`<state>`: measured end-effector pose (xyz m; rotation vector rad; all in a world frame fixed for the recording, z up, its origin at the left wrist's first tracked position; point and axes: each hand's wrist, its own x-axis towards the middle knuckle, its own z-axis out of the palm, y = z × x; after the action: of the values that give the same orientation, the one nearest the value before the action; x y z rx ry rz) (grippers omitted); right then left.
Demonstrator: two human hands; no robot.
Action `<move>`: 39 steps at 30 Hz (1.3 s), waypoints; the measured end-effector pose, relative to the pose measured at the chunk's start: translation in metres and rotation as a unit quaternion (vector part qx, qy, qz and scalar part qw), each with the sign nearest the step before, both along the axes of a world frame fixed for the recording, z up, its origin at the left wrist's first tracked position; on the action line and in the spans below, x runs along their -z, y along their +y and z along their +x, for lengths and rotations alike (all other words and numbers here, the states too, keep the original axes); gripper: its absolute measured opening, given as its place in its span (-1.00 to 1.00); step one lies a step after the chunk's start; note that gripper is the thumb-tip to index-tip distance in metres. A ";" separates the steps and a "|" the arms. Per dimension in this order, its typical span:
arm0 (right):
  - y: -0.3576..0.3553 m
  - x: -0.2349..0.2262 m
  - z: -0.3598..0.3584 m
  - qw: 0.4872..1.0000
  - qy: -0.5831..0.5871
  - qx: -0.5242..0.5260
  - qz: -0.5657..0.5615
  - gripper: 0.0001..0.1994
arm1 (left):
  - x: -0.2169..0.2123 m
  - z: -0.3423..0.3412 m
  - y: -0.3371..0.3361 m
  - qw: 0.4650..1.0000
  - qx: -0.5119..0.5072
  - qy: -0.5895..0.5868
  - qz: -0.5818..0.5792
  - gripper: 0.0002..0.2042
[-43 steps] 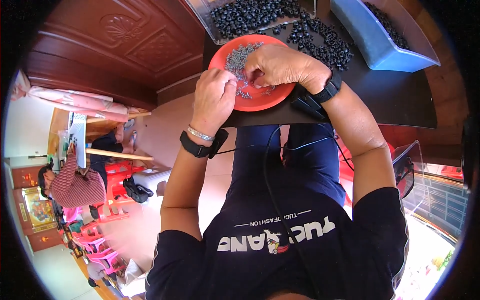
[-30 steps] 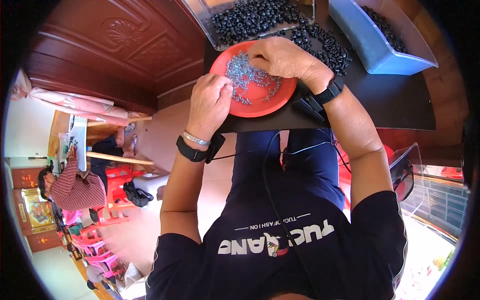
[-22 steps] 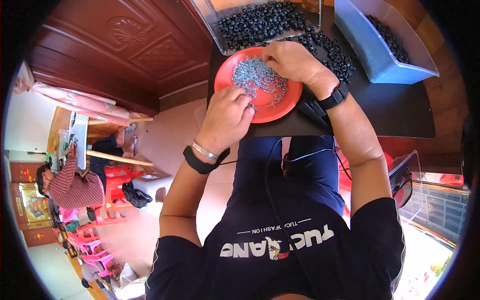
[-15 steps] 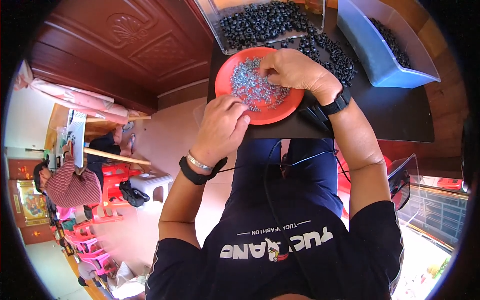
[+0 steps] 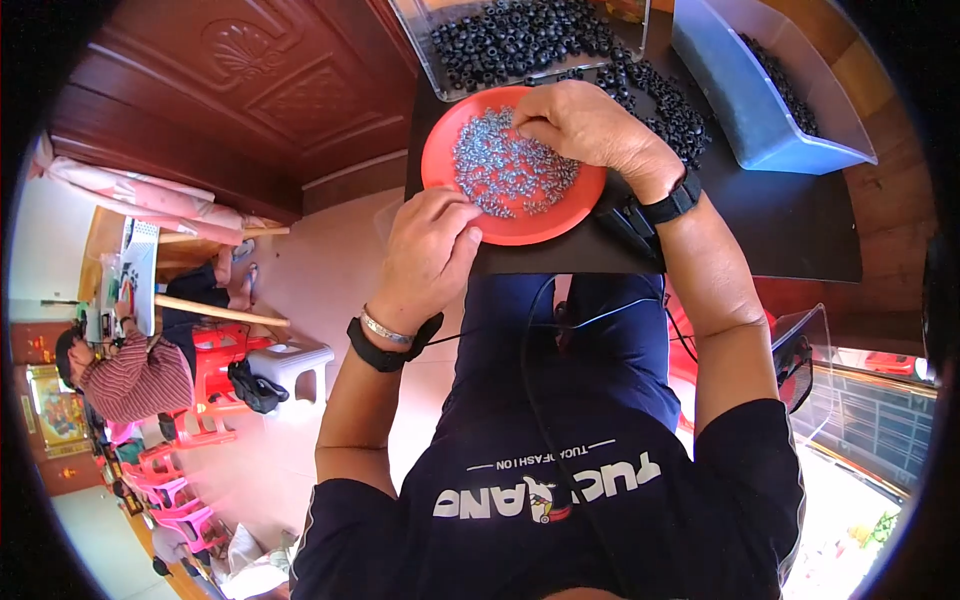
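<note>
A round red plastic plate lies on the dark table, strewn with small silvery metal pieces too tiny to name. My left hand has its curled fingers on the plate's left rim, with the thumb lower along the edge; the fingertips are partly hidden. Over the plate's upper right, my right hand is closed in a pinch, thumb and index together just above the pieces. Whatever is between those fingertips cannot be made out. A black band is on each wrist.
Beyond the plate stands a clear box of small black ring-like parts, with more black parts loose on the table. A bluish bin is at the right. Cables cross my lap. Far left, another person sits near stools.
The whole view has shifted slightly. My left fingers have drawn back a little toward the rim. My right hand has moved slightly up and left, still pinched.
</note>
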<state>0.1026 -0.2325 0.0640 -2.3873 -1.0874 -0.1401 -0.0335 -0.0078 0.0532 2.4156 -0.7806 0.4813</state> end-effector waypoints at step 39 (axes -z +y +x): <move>0.016 0.018 -0.002 0.951 0.234 -0.098 0.179 -0.84 | -0.011 0.013 -0.001 0.998 -0.040 -0.006 -0.049 -0.86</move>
<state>0.1010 -0.2164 0.0462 -1.8469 -0.9628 0.2651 -0.0204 -0.0093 0.0642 2.3620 -0.6531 0.5517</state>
